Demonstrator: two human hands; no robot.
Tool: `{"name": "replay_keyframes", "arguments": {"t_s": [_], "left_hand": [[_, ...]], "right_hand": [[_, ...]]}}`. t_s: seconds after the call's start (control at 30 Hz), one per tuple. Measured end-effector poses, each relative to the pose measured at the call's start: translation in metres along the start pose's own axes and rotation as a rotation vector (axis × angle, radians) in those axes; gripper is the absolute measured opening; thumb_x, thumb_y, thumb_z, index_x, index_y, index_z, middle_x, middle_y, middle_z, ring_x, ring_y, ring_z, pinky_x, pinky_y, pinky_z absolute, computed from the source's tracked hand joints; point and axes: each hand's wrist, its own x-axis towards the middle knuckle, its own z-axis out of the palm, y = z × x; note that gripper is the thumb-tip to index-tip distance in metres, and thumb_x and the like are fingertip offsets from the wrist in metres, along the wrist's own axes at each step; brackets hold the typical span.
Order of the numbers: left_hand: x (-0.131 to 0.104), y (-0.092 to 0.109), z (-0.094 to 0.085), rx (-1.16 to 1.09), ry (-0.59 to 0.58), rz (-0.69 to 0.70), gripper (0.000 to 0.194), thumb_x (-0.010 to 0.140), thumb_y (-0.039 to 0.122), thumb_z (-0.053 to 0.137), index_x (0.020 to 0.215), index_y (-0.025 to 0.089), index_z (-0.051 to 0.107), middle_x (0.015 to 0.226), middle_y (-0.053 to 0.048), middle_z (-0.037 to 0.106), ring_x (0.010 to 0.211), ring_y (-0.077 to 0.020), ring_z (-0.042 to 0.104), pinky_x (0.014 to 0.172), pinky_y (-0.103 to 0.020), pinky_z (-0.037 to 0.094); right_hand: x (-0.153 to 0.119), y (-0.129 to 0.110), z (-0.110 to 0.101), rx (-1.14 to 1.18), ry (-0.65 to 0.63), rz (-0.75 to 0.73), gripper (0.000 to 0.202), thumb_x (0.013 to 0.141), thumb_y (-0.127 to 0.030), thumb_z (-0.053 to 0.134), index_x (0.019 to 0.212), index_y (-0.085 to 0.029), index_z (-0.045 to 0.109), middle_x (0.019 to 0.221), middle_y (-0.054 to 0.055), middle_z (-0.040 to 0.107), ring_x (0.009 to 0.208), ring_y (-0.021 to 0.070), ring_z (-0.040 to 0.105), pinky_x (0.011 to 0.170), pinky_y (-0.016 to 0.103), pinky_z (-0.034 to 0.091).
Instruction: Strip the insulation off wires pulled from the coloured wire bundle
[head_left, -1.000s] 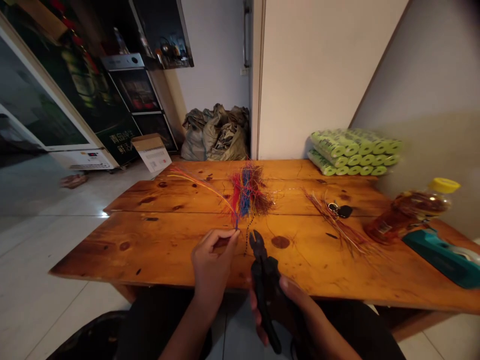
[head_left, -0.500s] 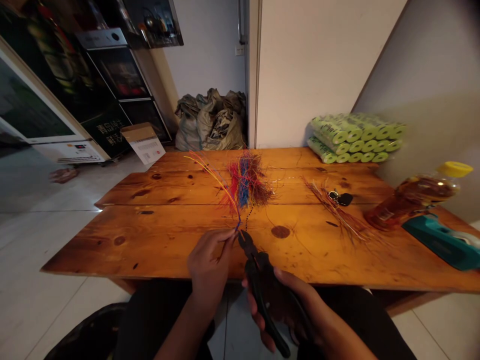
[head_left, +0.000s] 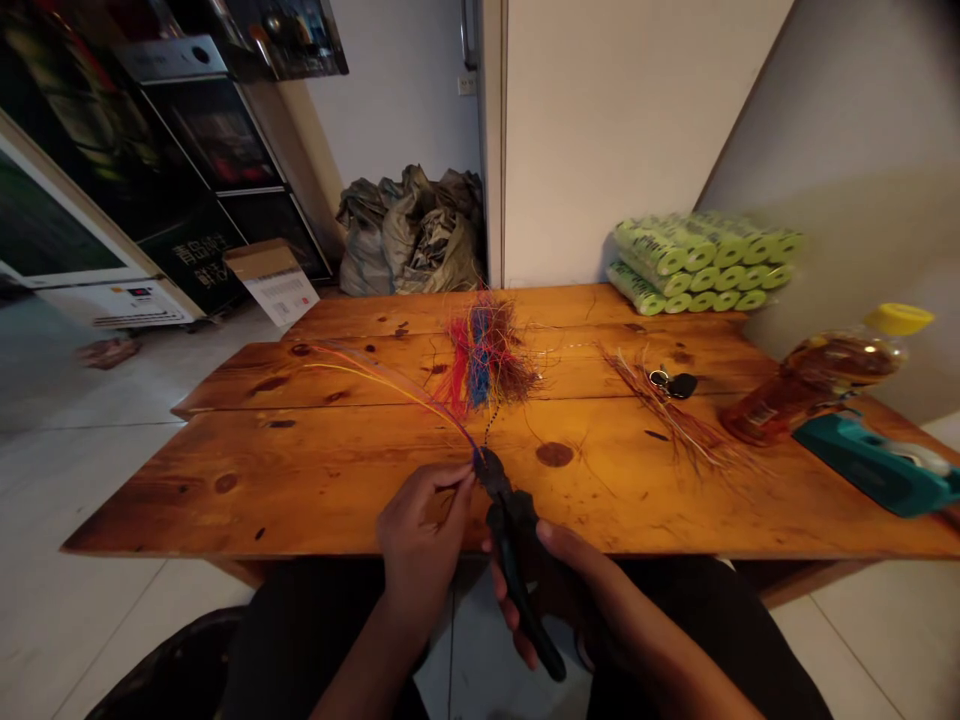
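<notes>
Thin orange, yellow and blue wires point(head_left: 420, 392) are pinched at one end between the thumb and fingers of my left hand point(head_left: 424, 520). They arc up and left over the wooden table point(head_left: 180, 480). Black pliers point(head_left: 517, 560) are in my right hand point(head_left: 570, 580), whose fingers wrap round the handles. The jaws of the pliers touch or nearly touch the wires beside my left fingertips; whether they grip is too small to tell. Beyond them lies a pile of red, blue and brown wires point(head_left: 487, 350).
Another wire bundle point(head_left: 667, 415) and keys point(head_left: 681, 386) lie on the right. Farther right are a tilted bottle point(head_left: 814, 385) and a teal tape dispenser point(head_left: 874, 465). Green-wrapped rolls point(head_left: 705, 265) stand at the back right, sacks point(head_left: 412, 235) behind the table.
The free ends of the held wires have swung down and left. The plier handles have come closer together, and the jaws look more closed. The whole view has shifted slightly.
</notes>
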Motion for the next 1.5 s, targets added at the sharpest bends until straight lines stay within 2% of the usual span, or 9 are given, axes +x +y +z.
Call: {"name": "replay_keyframes", "arguments": {"t_s": [0.1,0.27,0.4,0.53,0.67,0.87,1.1,1.27,1.5], "left_hand": [[-0.003,0.003,0.003,-0.071,-0.040,-0.121,0.007,0.074,0.023,0.063,0.081,0.020,0.065,0.077,0.000,0.068,0.074,-0.0150,0.064,0.070,-0.027,0.051],[0.002,0.012,0.003,-0.266,-0.202,-0.318,0.009,0.073,0.024,0.064,0.080,0.020,0.063,0.079,-0.001,0.067,0.076,-0.0147,0.064,0.071,-0.026,0.052],[0.008,0.013,0.000,-0.418,-0.263,-0.380,0.011,0.070,0.022,0.065,0.079,0.019,0.061,0.078,-0.001,0.066,0.076,-0.0141,0.064,0.072,-0.025,0.052],[0.011,0.010,-0.002,-0.520,-0.224,-0.453,0.010,0.068,0.024,0.066,0.075,0.018,0.062,0.073,0.000,0.065,0.072,-0.0121,0.062,0.069,-0.023,0.051],[0.012,0.008,-0.002,-0.586,-0.151,-0.551,0.011,0.066,0.025,0.069,0.070,0.017,0.062,0.072,0.001,0.065,0.068,-0.0107,0.061,0.068,-0.021,0.050],[0.011,0.006,-0.003,-0.587,-0.100,-0.554,0.008,0.066,0.022,0.069,0.067,0.016,0.063,0.065,0.002,0.063,0.062,-0.0087,0.059,0.063,-0.019,0.048],[0.008,0.005,-0.003,-0.556,-0.039,-0.515,0.010,0.067,0.022,0.069,0.064,0.017,0.061,0.062,0.003,0.061,0.060,-0.0086,0.057,0.060,-0.019,0.047],[0.008,0.004,-0.002,-0.567,-0.050,-0.513,0.009,0.068,0.021,0.068,0.064,0.017,0.061,0.060,0.003,0.060,0.061,-0.0089,0.057,0.061,-0.020,0.047],[0.007,0.005,-0.001,-0.584,-0.058,-0.520,0.009,0.068,0.021,0.068,0.063,0.017,0.061,0.059,0.004,0.060,0.058,-0.0086,0.056,0.059,-0.020,0.046]], "right_hand": [[0.001,0.000,0.002,-0.088,0.075,-0.040,0.039,0.085,-0.050,0.042,0.099,-0.014,0.052,0.079,0.006,0.054,0.062,0.0144,0.054,0.046,0.024,0.046],[0.000,-0.003,0.003,-0.261,0.178,-0.100,0.031,0.087,-0.044,0.042,0.088,-0.015,0.051,0.069,0.002,0.053,0.049,0.0101,0.052,0.040,0.020,0.041],[-0.003,-0.005,0.001,-0.404,0.207,-0.088,0.032,0.088,-0.044,0.039,0.082,-0.015,0.050,0.064,0.000,0.053,0.046,0.0090,0.051,0.043,0.021,0.042],[-0.005,-0.003,0.000,-0.478,0.267,-0.019,0.032,0.087,-0.045,0.041,0.085,-0.015,0.051,0.065,-0.001,0.053,0.047,0.0083,0.049,0.043,0.021,0.039],[-0.005,-0.003,0.002,-0.508,0.253,0.011,0.031,0.087,-0.046,0.042,0.088,-0.016,0.050,0.067,-0.001,0.052,0.048,0.0080,0.047,0.044,0.021,0.038],[-0.006,-0.005,0.004,-0.579,0.254,0.036,0.030,0.086,-0.047,0.043,0.089,-0.017,0.049,0.074,0.000,0.052,0.056,0.0093,0.050,0.050,0.022,0.040],[-0.005,-0.003,0.002,-0.746,0.271,-0.011,0.026,0.086,-0.045,0.046,0.094,-0.020,0.052,0.081,0.002,0.055,0.068,0.0130,0.052,0.061,0.027,0.044],[-0.001,0.002,-0.001,-0.694,0.236,-0.027,0.028,0.088,-0.045,0.042,0.090,-0.019,0.052,0.076,0.002,0.053,0.065,0.0125,0.051,0.057,0.027,0.043],[-0.002,0.004,0.007,-0.726,0.317,-0.052,0.032,0.086,-0.049,0.042,0.081,-0.018,0.050,0.068,0.000,0.050,0.058,0.0100,0.049,0.048,0.021,0.040]]}}
